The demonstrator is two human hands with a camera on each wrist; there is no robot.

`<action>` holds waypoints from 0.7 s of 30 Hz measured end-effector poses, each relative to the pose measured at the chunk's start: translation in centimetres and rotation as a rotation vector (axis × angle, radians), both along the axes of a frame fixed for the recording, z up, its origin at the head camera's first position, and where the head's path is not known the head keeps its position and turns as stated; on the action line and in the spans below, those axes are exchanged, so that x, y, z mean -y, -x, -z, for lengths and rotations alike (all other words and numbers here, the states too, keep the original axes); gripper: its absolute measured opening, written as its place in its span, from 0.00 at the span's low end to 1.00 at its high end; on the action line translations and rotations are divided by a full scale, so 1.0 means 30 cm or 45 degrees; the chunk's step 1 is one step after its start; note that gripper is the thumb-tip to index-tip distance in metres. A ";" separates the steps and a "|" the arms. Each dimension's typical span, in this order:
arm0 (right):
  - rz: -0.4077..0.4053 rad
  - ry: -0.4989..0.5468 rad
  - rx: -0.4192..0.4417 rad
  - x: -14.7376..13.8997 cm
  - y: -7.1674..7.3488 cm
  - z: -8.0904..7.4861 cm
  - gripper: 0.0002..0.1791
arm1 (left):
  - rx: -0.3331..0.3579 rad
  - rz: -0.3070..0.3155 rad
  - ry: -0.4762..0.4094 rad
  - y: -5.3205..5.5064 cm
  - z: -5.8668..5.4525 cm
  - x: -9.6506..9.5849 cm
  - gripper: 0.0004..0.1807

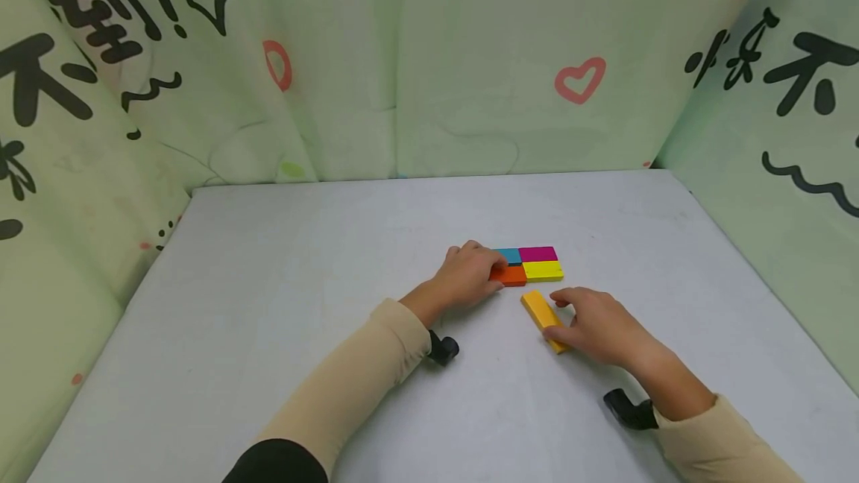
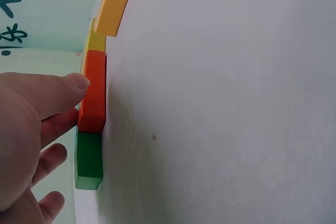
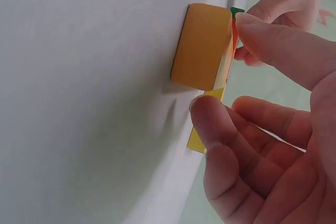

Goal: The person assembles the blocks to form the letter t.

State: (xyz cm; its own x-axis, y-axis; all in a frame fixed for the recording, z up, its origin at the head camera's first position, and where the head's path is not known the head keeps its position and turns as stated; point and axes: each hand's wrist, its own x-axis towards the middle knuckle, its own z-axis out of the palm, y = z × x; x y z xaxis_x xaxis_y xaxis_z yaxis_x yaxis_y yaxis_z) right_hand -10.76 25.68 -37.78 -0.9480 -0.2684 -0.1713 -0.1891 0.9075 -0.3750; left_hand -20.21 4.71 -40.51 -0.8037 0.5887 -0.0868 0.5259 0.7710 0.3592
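My left hand (image 1: 463, 276) lies at the left end of a flat cluster of blocks. Its thumb touches an orange-red block (image 1: 515, 276), and its other fingers are spread apart. Beside that block are a blue block (image 1: 512, 255), a magenta block (image 1: 539, 253) and a yellow block (image 1: 542, 271). The left wrist view also shows a green block (image 2: 89, 156), hidden behind the hand in the head view. An amber block (image 1: 537, 308) lies aslant, nearer than the cluster. My right hand (image 1: 607, 326) has its thumb against it, with the index fingertip apart from the block.
The blocks lie on a white-covered table (image 1: 302, 259). A pale green curtain (image 1: 456, 58) with dark lettering and red hearts hangs behind and at both sides. Black wrist mounts (image 1: 443, 349) stick out from the sleeves.
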 end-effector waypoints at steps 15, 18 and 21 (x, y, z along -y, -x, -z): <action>0.018 0.128 0.174 -0.003 0.016 0.005 0.41 | -0.001 -0.004 0.019 -0.007 -0.001 -0.006 0.18; 0.000 0.216 0.297 -0.010 0.021 0.002 0.47 | -0.007 0.005 0.015 -0.007 0.001 -0.005 0.18; -0.032 0.258 0.359 -0.014 0.025 -0.001 0.51 | -0.016 0.008 0.016 -0.008 0.002 -0.003 0.19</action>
